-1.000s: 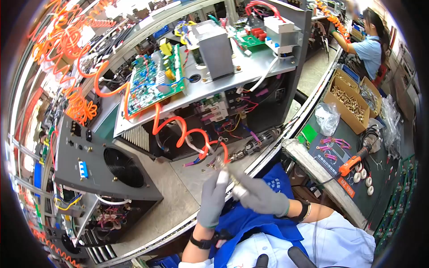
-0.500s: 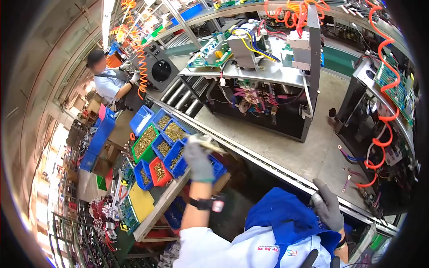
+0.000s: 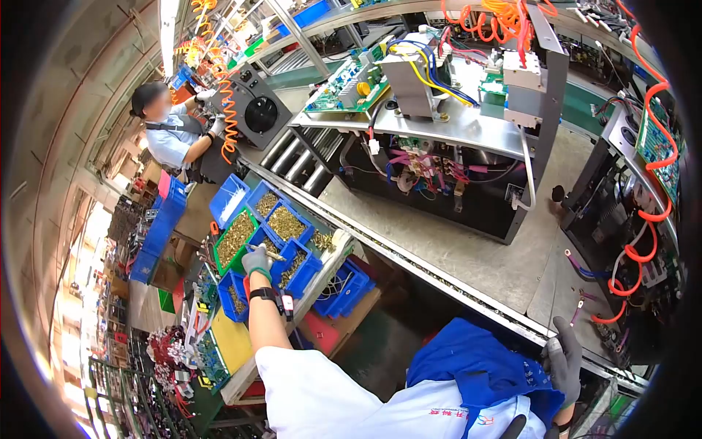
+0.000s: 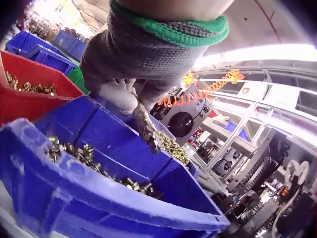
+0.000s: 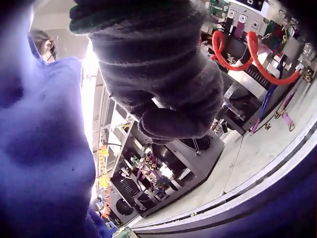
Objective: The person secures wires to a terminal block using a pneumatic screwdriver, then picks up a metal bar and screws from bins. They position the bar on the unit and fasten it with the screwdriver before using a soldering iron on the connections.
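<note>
My gloved left hand (image 3: pixel 256 261) reaches over a group of small parts bins. Between thumb and fingers it pinches a worn, silvery metal tool (image 4: pixel 145 126), its tip pointing down above a blue bin's wall; its exact kind cannot be told. Brass-coloured screws lie in the near blue bin (image 4: pixel 119 193), and more fill the red bin (image 4: pixel 39 101) beside it. A green bin (image 3: pixel 235 243) of screws lies just past the hand in the head view. My gloved right hand (image 3: pixel 563 362) hangs by the bench edge, fingers loosely bent, with nothing seen in it.
An open machine chassis (image 3: pixel 439 175) with circuit boards stands on the metal bench (image 3: pixel 453 249). A second unit (image 3: pixel 621 168) with an orange coiled hose is at the right. Further blue bins (image 3: pixel 344 289) sit below the shelf. Another person (image 3: pixel 172 135) works at the far left.
One second ago both hands were together at the metal tool before a chassis. The view has swung toward the bins; my left hand carried the tool over them while my right stayed by the bench.
</note>
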`<state>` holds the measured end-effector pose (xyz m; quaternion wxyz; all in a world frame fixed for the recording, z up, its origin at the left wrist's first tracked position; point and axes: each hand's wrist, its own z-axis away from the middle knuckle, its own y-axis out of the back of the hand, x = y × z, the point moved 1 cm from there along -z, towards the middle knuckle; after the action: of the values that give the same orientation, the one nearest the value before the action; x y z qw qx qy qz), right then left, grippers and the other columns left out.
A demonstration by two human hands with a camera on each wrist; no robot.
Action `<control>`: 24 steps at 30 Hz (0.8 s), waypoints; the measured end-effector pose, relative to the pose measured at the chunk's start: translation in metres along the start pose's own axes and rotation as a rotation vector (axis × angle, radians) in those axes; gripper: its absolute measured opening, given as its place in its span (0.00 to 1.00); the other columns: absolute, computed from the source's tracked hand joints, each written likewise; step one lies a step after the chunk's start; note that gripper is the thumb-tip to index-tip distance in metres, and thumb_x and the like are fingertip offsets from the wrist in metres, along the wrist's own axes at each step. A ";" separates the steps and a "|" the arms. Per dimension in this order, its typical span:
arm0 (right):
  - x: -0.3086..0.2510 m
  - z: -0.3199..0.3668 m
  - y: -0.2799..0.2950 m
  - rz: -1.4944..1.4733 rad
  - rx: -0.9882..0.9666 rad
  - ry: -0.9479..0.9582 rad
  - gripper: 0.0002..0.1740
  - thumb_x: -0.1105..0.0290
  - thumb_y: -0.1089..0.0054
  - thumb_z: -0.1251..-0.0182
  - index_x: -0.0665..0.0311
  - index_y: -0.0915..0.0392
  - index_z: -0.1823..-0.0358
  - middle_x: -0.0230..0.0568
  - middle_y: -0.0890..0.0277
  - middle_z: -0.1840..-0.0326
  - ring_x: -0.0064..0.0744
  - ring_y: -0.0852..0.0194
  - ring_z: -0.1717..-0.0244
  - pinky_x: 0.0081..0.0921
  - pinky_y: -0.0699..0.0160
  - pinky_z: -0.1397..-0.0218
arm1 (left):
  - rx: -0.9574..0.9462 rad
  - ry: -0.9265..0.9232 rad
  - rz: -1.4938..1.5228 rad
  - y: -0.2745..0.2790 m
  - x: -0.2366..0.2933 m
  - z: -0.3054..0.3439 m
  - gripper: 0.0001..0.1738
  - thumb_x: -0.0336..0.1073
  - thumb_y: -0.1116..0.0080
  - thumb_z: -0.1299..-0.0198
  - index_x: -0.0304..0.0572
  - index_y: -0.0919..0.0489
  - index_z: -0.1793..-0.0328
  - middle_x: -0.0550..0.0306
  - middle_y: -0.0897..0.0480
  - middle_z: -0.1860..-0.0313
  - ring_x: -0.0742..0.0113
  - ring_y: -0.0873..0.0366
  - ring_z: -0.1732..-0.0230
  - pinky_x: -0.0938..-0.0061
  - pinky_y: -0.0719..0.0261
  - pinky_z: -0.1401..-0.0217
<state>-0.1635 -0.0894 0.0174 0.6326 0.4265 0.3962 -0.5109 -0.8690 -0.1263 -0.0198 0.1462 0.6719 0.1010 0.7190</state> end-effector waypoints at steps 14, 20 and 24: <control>-0.023 -0.017 -0.022 0.063 -0.114 0.072 0.26 0.66 0.51 0.33 0.69 0.35 0.36 0.30 0.35 0.74 0.14 0.45 0.81 0.15 0.47 0.79 | 0.031 -0.226 -0.592 0.010 -0.002 0.009 0.21 0.44 0.30 0.56 0.33 0.16 0.63 0.41 0.15 0.64 0.51 0.17 0.59 0.65 0.23 0.51; -0.018 -0.015 -0.024 0.051 -0.027 0.054 0.26 0.66 0.51 0.33 0.69 0.35 0.36 0.31 0.34 0.73 0.14 0.44 0.80 0.14 0.47 0.79 | -0.003 -0.241 -0.697 0.010 -0.001 0.010 0.23 0.41 0.31 0.52 0.32 0.18 0.54 0.43 0.15 0.62 0.56 0.17 0.60 0.68 0.22 0.53; -0.034 -0.012 -0.027 0.044 -0.021 0.094 0.26 0.65 0.51 0.33 0.68 0.35 0.35 0.30 0.35 0.73 0.14 0.44 0.80 0.14 0.47 0.78 | -0.306 -0.263 0.237 0.006 0.024 0.049 0.20 0.30 0.43 0.41 0.28 0.25 0.43 0.52 0.20 0.64 0.67 0.23 0.66 0.73 0.22 0.60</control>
<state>-0.1962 -0.0706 0.0416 0.6289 0.4520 0.4211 -0.4721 -0.8219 -0.1263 0.0083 0.1728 0.7370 -0.1089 0.6443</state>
